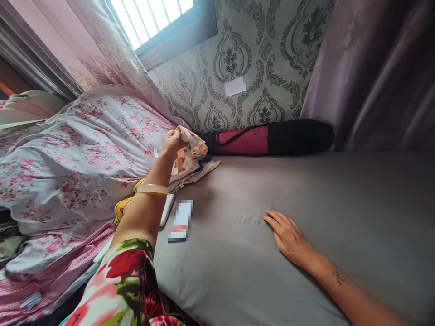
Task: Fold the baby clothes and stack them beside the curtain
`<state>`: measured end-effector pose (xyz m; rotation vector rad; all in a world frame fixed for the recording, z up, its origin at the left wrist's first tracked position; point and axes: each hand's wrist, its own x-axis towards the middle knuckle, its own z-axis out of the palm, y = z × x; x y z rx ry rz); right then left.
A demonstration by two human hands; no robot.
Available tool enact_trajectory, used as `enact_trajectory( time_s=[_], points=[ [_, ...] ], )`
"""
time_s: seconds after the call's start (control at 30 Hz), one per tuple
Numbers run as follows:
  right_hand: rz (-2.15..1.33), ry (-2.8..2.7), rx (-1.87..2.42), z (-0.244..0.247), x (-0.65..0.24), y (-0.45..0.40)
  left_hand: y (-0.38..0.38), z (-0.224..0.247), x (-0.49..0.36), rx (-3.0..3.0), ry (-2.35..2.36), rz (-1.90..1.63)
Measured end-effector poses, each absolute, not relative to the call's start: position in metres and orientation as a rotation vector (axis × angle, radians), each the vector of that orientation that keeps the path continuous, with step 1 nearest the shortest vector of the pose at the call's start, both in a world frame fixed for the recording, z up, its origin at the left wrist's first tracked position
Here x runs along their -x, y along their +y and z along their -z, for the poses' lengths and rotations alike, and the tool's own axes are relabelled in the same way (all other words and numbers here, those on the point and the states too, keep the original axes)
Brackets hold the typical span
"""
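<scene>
Soft, thin-looking fabric is taking the spotlight here: a pale printed cloth [190,147] with splashes of red, orange and green is hanging in loose folds at the near end of a long, rounded bag [243,140], whose black sides are framing a pink mesh panel. Below it, a small heap of folded fabric [200,174] is lying on the smooth grey sheet [234,280]; whether cloth and heap are touching, I cannot tell. Over on the left, a white floral cover [84,145] is rumpling in broad, soft waves, while scrolling patterns are running across the wallpaper [265,59] behind. A flat, oblong phone [181,222] is lying face up near a white slab [167,209], which the forearm is partly hiding. Now to the hands! The left hand [171,141], with a smooth, pale bangle [152,188] circling its forearm, is reaching out, its fingers closing in a pinch on the cloth's upper edge. The right hand [290,240] is resting palm down, well apart, its fingers [277,218] stretching out almost straight, only slightly spread, touching the sheet beside a few shallow wrinkles.
</scene>
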<state>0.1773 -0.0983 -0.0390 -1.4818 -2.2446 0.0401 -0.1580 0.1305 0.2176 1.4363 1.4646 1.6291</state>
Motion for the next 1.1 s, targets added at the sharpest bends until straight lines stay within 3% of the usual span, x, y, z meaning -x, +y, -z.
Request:
enact_trajectory(
  time_s=[0.13, 0.33, 0.6, 0.83, 1.1],
  points=[
    [-0.082, -2.218, 1.477, 0.041, -0.177, -0.099, 0.122, -0.23, 0.108, -1.273, 1.012, -1.67],
    [-0.27, -2.047, 1.369, 0.031, -0.176, -0.098, 0.09, -0.23, 0.035, -1.287, 0.788, -1.568],
    [-0.441, -1.249, 1.4, -0.012, -0.179, -0.101, 0.049, -0.221, -0.034, -1.363, 0.686, -1.491],
    [-0.385, -0.867, 1.337, -0.02, -0.217, -0.082, 0.016, -0.221, -0.057, -1.416, 0.593, -1.536],
    [-0.554, -1.007, 1.245, -0.073, -0.243, -0.095, 0.011, -0.217, -0.035, -1.506, 0.675, -1.675]
  ],
)
